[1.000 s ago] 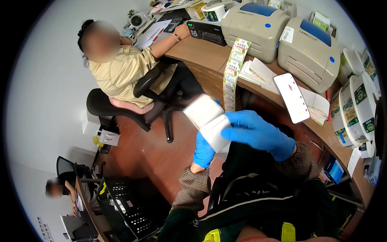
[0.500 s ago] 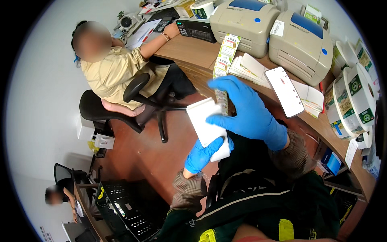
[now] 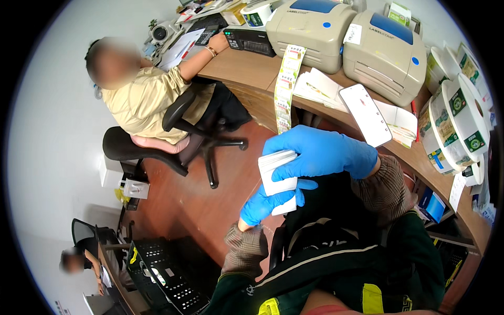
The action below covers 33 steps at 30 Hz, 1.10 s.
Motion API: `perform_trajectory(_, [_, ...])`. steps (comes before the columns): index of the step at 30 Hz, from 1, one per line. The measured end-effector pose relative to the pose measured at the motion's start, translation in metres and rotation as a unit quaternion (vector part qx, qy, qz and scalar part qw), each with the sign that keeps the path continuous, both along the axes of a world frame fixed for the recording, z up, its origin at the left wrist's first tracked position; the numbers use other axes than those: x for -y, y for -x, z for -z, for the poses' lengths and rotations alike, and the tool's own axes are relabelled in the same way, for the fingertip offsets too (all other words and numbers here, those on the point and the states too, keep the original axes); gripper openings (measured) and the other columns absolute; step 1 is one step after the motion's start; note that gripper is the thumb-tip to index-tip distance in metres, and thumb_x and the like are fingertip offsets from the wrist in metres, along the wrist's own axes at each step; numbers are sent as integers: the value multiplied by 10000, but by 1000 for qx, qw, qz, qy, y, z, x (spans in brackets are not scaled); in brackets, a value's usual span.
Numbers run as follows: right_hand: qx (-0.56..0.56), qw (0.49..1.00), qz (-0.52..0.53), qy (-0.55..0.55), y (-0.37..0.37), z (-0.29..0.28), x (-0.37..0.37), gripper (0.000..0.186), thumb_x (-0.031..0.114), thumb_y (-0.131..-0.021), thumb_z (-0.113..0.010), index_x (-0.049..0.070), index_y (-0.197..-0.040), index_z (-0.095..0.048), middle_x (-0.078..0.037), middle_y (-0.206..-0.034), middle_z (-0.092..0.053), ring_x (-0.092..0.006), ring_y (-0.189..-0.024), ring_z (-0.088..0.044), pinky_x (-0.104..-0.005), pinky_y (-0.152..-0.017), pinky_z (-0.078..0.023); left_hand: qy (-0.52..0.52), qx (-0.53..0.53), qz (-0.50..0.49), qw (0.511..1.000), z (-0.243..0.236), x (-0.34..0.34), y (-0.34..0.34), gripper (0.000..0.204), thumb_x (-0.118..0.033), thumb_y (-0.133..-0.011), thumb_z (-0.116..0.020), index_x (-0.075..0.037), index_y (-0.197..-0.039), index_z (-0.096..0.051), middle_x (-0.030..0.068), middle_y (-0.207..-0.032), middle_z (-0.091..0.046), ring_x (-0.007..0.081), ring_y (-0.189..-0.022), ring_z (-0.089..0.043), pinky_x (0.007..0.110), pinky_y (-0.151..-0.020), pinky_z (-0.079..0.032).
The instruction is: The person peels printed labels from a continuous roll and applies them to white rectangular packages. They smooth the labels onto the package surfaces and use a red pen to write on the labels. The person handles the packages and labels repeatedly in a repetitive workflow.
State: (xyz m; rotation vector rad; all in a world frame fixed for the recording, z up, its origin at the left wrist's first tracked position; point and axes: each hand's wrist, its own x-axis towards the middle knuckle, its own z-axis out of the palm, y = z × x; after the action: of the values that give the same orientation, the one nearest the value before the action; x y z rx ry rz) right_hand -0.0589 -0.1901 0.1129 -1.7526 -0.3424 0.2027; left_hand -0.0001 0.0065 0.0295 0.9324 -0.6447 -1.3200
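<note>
Both my hands wear blue gloves and hold one folded stack of white paper (image 3: 284, 186) in front of my lap. My left hand (image 3: 262, 203) grips its lower end, with the thumb across the front. Over the upper end, my right hand (image 3: 320, 153) is closed, its fingers behind and its thumb pressing the front face. The layered folds show at the stack's top edge. Just beyond my right hand, a printed label strip (image 3: 286, 89) hangs from a label printer (image 3: 311, 34) over the desk edge. Part of my left hand's fingers is hidden behind the stack.
A second label printer (image 3: 385, 58), a phone (image 3: 366, 115), folded label paper (image 3: 318, 86) and large label rolls (image 3: 450, 126) crowd the desk on the right. A seated person (image 3: 144, 100) on a black chair is at the left. A black perforated crate (image 3: 170, 278) stands at lower left.
My right hand has come down from a raised, spread pose and closed on the upper part of the stack. The left hand keeps its hold.
</note>
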Motion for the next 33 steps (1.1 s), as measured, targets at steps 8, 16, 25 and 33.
perform_trajectory(8, [252, 884, 303, 252, -39, 21, -17, 107, 207, -785, -625, 105, -796, -654, -154, -705, -614, -346, -651, -593, -424, -557, -462, -73, 297, -453, 837, 6, -12, -2, 325, -228, -964, -479, -11, -1193, -557, 131, -1161, -601, 207, -1015, -583, 363, -918, -456])
perform_trajectory(16, [505, 798, 4, 329, 27, 17, -72, 152, 140, -759, -594, 68, -894, -594, -135, -693, -602, -306, -624, -609, -401, -573, -485, 63, -315, -241, 916, 19, -54, -60, 414, -172, -947, -416, 68, -1284, -439, 202, -1193, -568, 296, -1069, -573, 419, -969, -442])
perform_trajectory(25, [219, 961, -168, 21, 70, 89, -81, 169, 191, -813, -574, 68, -904, -646, -165, -771, -628, -346, -731, -602, -410, -682, -487, 86, -136, -347, 924, -6, -54, -198, 375, -134, -982, -397, 71, -1295, -413, 147, -1218, -559, 218, -1078, -568, 362, -1009, -425])
perform_trajectory(33, [80, 985, -92, 125, 24, 114, -88, 595, 347, -823, -651, 77, -1316, -456, -190, -1229, -540, -341, -1129, -521, -385, -958, -408, 109, -82, -268, 954, -86, -44, -164, 476, -200, -972, -449, 32, -1375, -345, 36, -907, -561, 140, -796, -494, 268, -775, -448])
